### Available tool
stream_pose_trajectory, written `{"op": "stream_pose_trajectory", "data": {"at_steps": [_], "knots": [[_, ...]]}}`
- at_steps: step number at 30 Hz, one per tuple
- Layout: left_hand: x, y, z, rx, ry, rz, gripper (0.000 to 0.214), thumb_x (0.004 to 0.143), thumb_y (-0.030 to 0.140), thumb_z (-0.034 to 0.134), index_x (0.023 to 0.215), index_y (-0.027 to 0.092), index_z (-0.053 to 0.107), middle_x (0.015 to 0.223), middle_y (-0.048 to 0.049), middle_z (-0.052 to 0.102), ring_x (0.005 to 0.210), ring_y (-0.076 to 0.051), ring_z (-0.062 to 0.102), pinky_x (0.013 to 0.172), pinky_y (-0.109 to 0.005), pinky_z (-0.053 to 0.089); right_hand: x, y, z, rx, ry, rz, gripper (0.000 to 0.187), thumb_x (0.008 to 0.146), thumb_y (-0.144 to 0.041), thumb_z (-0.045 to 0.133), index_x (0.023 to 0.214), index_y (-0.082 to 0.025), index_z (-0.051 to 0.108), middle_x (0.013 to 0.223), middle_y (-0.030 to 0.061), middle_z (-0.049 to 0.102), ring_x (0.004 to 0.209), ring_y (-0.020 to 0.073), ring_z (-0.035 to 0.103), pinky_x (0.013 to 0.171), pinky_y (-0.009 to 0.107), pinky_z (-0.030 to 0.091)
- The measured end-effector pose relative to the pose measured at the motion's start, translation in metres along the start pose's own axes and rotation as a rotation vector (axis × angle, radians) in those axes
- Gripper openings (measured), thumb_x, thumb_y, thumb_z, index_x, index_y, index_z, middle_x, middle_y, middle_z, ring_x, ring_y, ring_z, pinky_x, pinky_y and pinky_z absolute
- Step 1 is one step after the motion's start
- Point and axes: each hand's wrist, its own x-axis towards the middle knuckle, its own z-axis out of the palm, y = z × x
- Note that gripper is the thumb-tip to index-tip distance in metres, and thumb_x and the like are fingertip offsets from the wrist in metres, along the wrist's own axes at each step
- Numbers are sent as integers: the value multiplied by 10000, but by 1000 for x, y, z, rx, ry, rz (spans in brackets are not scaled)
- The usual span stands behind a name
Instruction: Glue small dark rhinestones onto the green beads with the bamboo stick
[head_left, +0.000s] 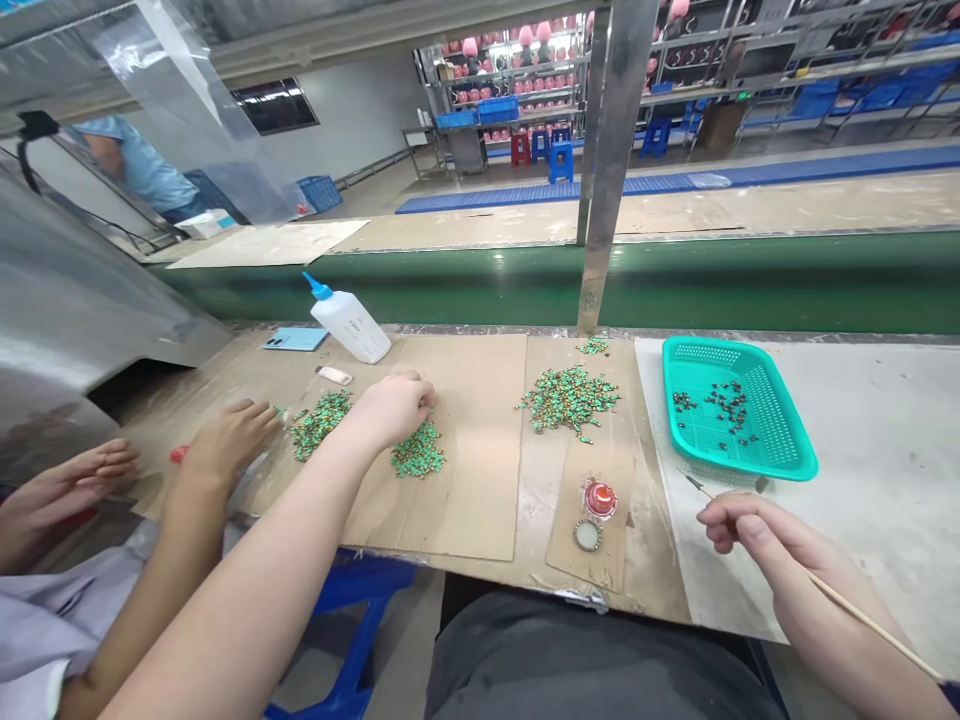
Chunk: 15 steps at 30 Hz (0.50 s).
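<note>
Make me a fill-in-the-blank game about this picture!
The right hand holds a thin wooden ____.
The left hand is over a pile of ____ bits.
The white bottle has a ____ tip.
Dark bits lie in the teal ____.

Answers: stick, green, blue, basket.

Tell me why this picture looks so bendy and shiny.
In the head view, a wide lens seems to make the steel post lean, bright light glares along the green belt, and the plastic curtain shines white.
</note>
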Motion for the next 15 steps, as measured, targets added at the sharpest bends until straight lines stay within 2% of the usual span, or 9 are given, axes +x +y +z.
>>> {"op": "stream_pose_trajectory", "data": {"at_steps": [3,6,7,9,11,13,15], "knots": [[-6,7,-6,-108,25,9,319,1144,400,851,1406,219,819,1477,-128,830,1260,-326,827,1084,-567,719,-2,2,0,79,-10,26,547,1052,-824,818,1035,-290,939,869,77,877,811,252,879,707,249,759],[-24,23,-9,-318,78,22,303,1143,468,835,1264,190,832,1262,-95,878,1121,-299,852,1030,-542,719,1,-9,4,227,50,-3,428,1089,-717,861,1088,-297,945,893,60,886,835,222,868,783,259,747],[-31,30,-7,-411,109,28,343,1144,521,803,1228,190,829,1207,-90,888,1103,-302,858,1041,-546,712,4,-13,6,282,14,-37,379,1113,-669,858,1124,-302,954,919,61,891,856,218,862,815,279,743],[-48,46,2,-597,153,23,480,1021,702,798,1087,229,849,1103,-97,926,1071,-346,867,1049,-535,714,13,-18,11,335,-20,-90,354,1112,-647,865,1159,-315,979,890,54,863,829,219,821,814,329,727],[-67,66,17,-768,122,27,549,845,794,879,1010,271,908,1095,-111,963,1086,-385,880,1049,-517,730,21,-19,18,319,-23,-89,369,1070,-667,898,1098,-313,995,917,68,849,906,250,815,866,387,721],[-89,88,34,-903,73,27,523,752,793,946,938,304,959,1124,-115,982,1100,-401,888,1059,-498,738,27,-16,27,329,-26,-61,396,1052,-685,902,1029,-299,987,955,84,859,981,278,831,909,427,724],[-108,109,51,-1007,32,8,474,743,770,985,888,319,979,1095,-118,982,1032,-387,894,998,-468,757,29,-13,38,378,-33,-14,417,1041,-690,911,1012,-276,956,948,84,871,945,277,851,879,434,740]]}}
